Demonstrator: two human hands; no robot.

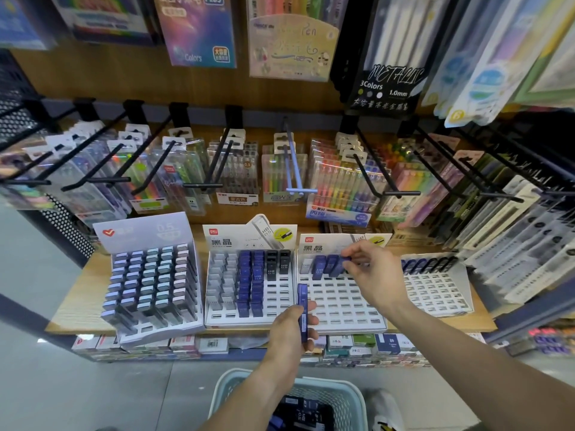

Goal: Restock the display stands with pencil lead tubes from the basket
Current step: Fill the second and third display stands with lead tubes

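The right hand [371, 269] pinches a blue tube [344, 259] at the third stand's [342, 303] back row; the left hand [291, 328] grips another tube [302, 312] upright near its front edge.

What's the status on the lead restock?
Right hand pinching a blue tube into the third stand's back row. Left hand holding another blue tube. Basket below. Nothing blocking.

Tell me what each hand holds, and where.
Left hand grips a blue lead tube around its lower half; right hand pinches another blue tube by its top end.
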